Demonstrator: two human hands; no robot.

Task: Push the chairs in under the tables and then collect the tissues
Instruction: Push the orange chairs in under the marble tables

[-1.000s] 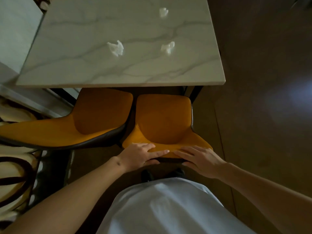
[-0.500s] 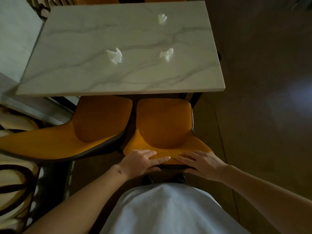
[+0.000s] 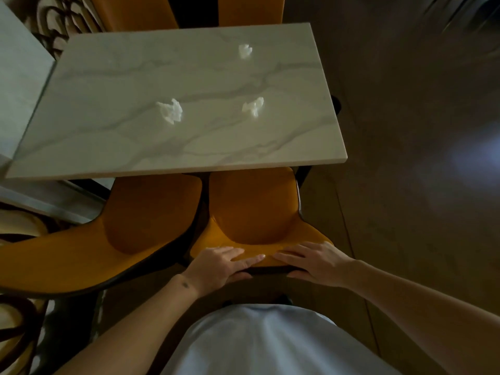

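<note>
A white marble table (image 3: 108,147) carries three crumpled tissues: one at the left middle (image 3: 171,112), one at the right middle (image 3: 253,106) and one farther back (image 3: 245,51). Two orange chairs stand at its near side. The right chair (image 3: 251,207) has its seat partly under the tabletop. My left hand (image 3: 219,263) and my right hand (image 3: 316,262) both lie on the top edge of its backrest, fingers forward and thumbs wrapped behind. The left chair (image 3: 140,212) is angled outward and touched by neither hand.
Two more orange chairs (image 3: 130,12) (image 3: 251,9) stand at the table's far side. Another pale table (image 3: 19,85) adjoins on the left, with patterned seating (image 3: 16,320) below it. Dark wooden floor (image 3: 405,185) lies open to the right.
The right chair has slid a little further under the table with both hands on its backrest. More of the tabletop and the far chairs have come into view.
</note>
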